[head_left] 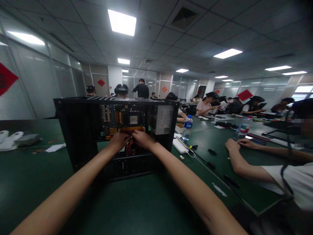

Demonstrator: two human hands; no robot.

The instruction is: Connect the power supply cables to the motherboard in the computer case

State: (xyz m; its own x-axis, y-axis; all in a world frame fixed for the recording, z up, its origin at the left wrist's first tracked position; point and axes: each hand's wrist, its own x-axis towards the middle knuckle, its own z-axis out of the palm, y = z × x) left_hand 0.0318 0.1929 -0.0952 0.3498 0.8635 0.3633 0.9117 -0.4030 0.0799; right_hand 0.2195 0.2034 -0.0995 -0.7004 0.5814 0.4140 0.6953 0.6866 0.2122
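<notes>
A black computer case (144,164) stands on the table with its side off, showing the motherboard (124,114) and a labelled power supply (164,119) at upper right. Both my hands reach inside, to the board's lower edge by the orange memory slots (139,128). My left hand (118,141) has its fingers drawn together there. Close beside it, my right hand (143,139) is closed too, its fingertips at a dark reddish strip along the slots. What the fingers grip is hidden. Red and dark cables (130,148) hang just below the hands.
Right of the case stand a water bottle (187,128) and a white power strip (180,145) with cables. A co-worker's forearms (241,163) rest on the table (205,199) at right. Paper (55,148) and a grey object (27,139) lie at left.
</notes>
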